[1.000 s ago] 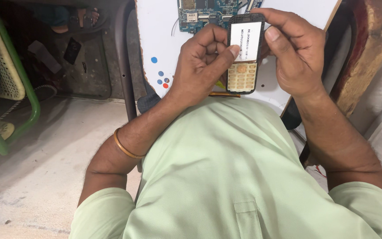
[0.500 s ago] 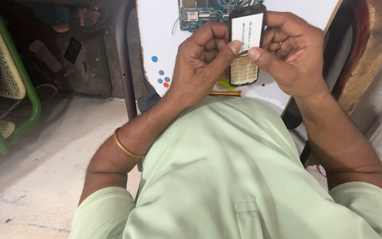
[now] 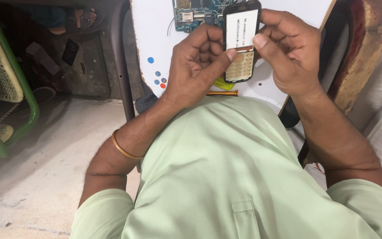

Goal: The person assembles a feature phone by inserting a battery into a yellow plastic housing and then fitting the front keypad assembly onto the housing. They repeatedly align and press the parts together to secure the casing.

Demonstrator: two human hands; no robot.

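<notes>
Both hands hold a black phone frame [image 3: 242, 42] upright over a white board [image 3: 155, 35]. The frame shows a white rectangular panel on top and a tan keypad membrane below. My left hand [image 3: 197, 66] grips its left edge, thumb tip pressed at the seam between panel and keypad. My right hand [image 3: 286, 51] clasps the right edge, thumb on the front near the same seam. A blue circuit board [image 3: 195, 13] lies on the white board just behind the frame.
A thin brass-coloured tool [image 3: 222, 93] and a yellow scrap [image 3: 224, 84] lie on the board near my belly. Small red and blue dots [image 3: 158, 77] sit at the board's left edge. A green-framed chair [image 3: 23, 97] stands at left; a wooden piece [image 3: 361, 53] at right.
The phone frame and both hands have shifted slightly up and away from my body. My right thumb has come down onto the front near the left thumb.
</notes>
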